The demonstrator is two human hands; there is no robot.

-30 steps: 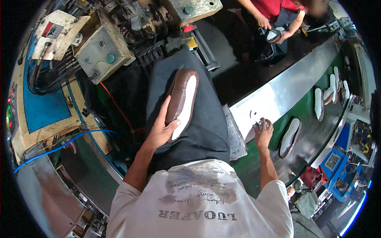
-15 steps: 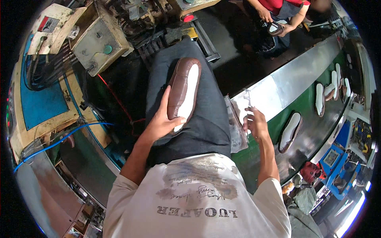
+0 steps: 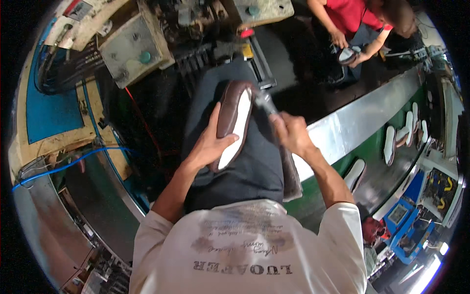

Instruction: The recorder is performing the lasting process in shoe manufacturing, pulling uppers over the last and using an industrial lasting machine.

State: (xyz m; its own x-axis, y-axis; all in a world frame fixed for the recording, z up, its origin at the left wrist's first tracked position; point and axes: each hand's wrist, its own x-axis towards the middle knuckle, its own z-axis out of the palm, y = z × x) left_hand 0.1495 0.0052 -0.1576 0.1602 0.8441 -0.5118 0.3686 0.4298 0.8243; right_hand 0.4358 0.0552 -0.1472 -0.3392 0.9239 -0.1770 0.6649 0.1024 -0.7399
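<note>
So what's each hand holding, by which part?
Left hand: brown shoe, by its left side, thumb on white underside. Right hand: blurred grey tool, by its near end.

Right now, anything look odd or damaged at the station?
Yes: the pale machine box, upper left, looks grimy, with dark smudges on its face. The shirt front has dark blotches; stain or print, can't tell. Held shoe: nothing obvious.

Shoe (image 3: pixel 228 120): lies on the thigh (image 3: pixel 262 157), frame centre. Tool (image 3: pixel 266 104): right of the shoe's upper end. Ledge (image 3: pixel 362 117): right of the thigh. Further shoes (image 3: pixel 389 144): on the belt (image 3: pixel 369 153), right of the ledge. Control box (image 3: pixel 128 49): upper left.
</note>
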